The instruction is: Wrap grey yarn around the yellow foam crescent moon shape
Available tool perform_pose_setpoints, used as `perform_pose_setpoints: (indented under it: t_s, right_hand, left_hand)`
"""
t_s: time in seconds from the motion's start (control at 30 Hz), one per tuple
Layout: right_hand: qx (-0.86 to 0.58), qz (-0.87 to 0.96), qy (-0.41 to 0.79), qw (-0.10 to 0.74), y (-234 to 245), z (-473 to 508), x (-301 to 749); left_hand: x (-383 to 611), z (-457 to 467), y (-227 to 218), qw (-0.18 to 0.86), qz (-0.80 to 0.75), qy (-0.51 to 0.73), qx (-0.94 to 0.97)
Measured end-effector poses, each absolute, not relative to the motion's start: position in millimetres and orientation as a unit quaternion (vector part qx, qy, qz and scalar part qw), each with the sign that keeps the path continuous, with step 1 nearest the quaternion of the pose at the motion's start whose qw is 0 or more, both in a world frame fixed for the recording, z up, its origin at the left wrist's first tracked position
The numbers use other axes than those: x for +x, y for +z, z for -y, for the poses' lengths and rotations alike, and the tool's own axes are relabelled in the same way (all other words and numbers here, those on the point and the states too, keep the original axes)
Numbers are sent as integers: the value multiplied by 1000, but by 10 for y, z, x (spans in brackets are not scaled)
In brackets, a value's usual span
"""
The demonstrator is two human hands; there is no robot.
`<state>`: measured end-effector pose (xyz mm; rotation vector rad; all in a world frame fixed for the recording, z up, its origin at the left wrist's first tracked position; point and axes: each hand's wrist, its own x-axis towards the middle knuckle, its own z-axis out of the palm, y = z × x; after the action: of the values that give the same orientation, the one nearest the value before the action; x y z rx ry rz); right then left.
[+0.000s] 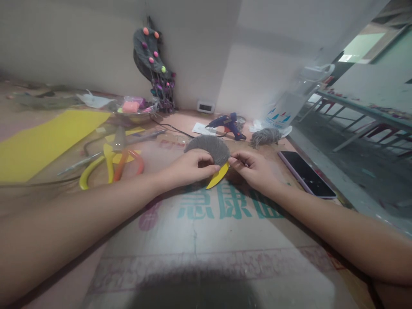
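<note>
A crescent shape (209, 146), mostly wound with grey yarn, is held just above the work surface. Its pointed lower tip (218, 177) is bare and yellow. My left hand (188, 168) is closed on the crescent, with the thumb along its inner edge near the bare tip. At the right edge, where grey meets yellow, my right hand (252, 168) is closed in a pinch; what lies between its fingertips is too small to make out. A bundle of grey yarn (265, 137) lies behind my right hand.
A blue glue gun (227, 124) lies behind the crescent. To the left are scissors (128, 165), yellow-handled pliers (96, 169) and a yellow sheet (54, 143). A phone (307, 174) rests at the right edge. A decorated grey crescent (149, 53) hangs against the wall.
</note>
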<state>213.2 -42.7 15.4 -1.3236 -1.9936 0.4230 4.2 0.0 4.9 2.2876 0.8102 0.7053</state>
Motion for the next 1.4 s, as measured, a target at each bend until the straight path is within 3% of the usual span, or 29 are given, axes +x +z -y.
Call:
perform_pose_setpoints:
  t_s: [0.33, 1.07, 1.4]
  right_hand:
    - [-504, 769, 184, 348, 176, 449, 2121]
    - [-496, 779, 202, 324, 176, 445, 2125]
    - [-514, 734, 279, 345, 154, 461, 2116]
  left_hand:
    - [30, -12, 54, 262, -275, 289, 879]
    - [38, 28, 60, 294, -290, 281, 867]
    - [40, 63, 81, 326, -312, 287, 845]
